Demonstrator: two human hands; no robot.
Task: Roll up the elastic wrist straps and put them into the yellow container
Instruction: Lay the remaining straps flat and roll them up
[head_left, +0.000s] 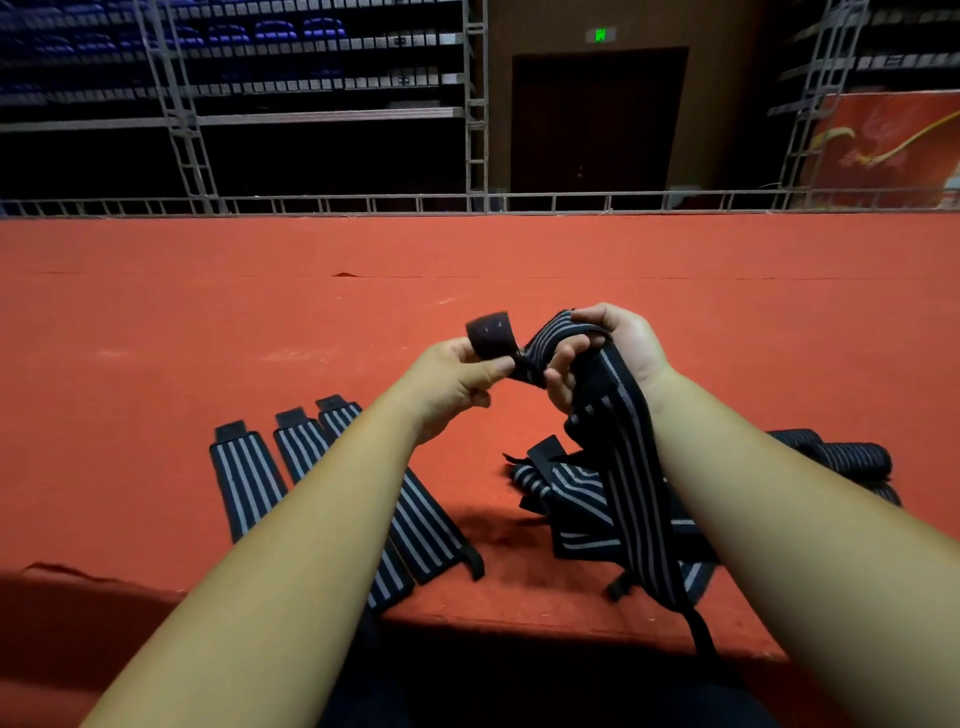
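Red-carpeted worktop (208, 312): the left hand (457, 379) pinches a striped wrist strap (618, 441) by its end, the right hand (613, 353) grips its middle; three flat straps (249, 478) lie at 7 o'clock, a loose heap (576, 499) at 5.

I counted three flat straps (249, 483), one raised strap (623, 447), and a tangled heap (571, 493) I couldn't number reliably.
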